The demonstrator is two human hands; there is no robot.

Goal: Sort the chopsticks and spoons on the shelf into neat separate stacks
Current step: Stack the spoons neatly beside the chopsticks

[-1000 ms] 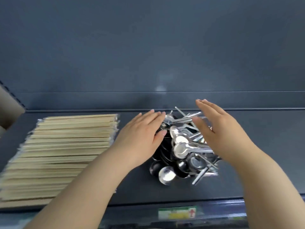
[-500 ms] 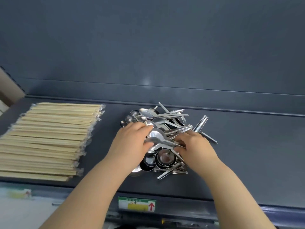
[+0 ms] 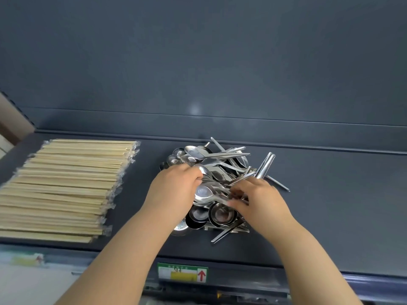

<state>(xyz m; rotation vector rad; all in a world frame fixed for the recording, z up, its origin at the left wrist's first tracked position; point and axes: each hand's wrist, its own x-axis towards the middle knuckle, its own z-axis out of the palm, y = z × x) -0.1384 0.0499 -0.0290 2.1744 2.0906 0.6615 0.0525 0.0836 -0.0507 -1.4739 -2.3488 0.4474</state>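
Note:
A jumbled heap of shiny metal spoons [image 3: 218,159] lies in the middle of the dark grey shelf [image 3: 330,205], handles pointing mostly right. My left hand [image 3: 174,190] is on the heap's left side, fingers curled round spoon bowls. My right hand [image 3: 259,199] is on the heap's right side, fingers curled round several spoon handles. On the shelf's left lies a flat, orderly stack of wrapped wooden chopsticks [image 3: 66,186], untouched by either hand.
The shelf's back wall [image 3: 220,62] rises just behind the spoons. A price label with a red arrow [image 3: 182,272] is fixed to the shelf's front edge. A beige upright [image 3: 13,124] stands at the far left.
Both hands came down from hovering open over the spoons and closed onto the heap from either side. The view has shifted, so the chopsticks now sit further left.

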